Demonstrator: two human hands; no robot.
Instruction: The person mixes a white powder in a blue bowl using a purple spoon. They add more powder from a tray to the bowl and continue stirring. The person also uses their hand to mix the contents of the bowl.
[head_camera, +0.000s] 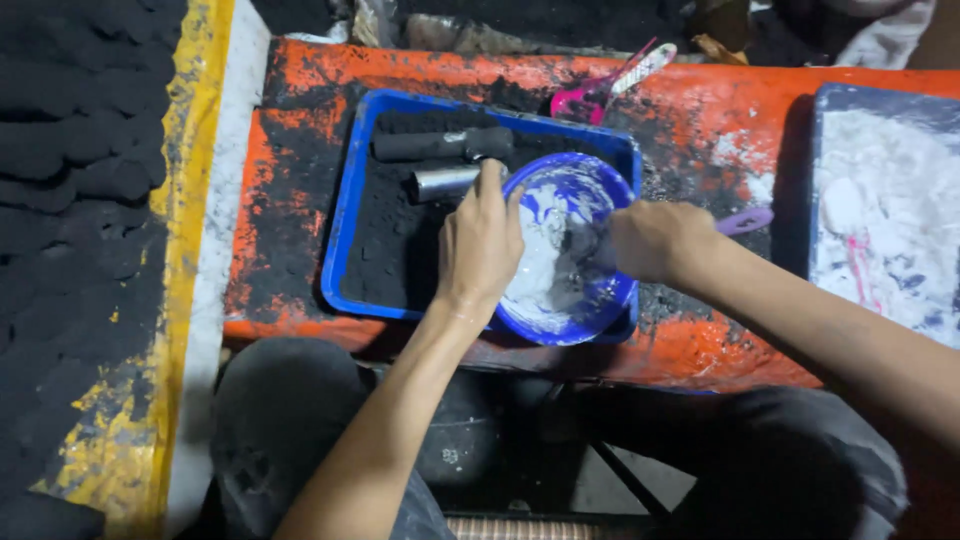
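Orange bench top (720, 110) carries everything, smeared with black and white powder. On it, your blue tray (345, 215) holds a bed of black powder, plus two cylinders lying at the far end: a black one (440, 145) and a metal one (445, 182) just in front of it. The blue bowl (610, 180) sits in the tray's right part, with white-grey paste inside.

Your left hand (480, 245) rests on the bowl's left rim, fingers together, fingertips near the metal cylinder. Your right hand (650, 240) is closed round a purple-handled tool (745, 220), its working end down in the paste; the tip is hidden by the hand.

Right edge: a second blue tray (822, 130) full of white powder in lumps, with pink streaks. Well apart from the bowl.

Far side, behind the first tray: a pink tool (600, 90) lying on the bench.

Left: yellow-edged slab (195, 150), heaped black powder beyond it.
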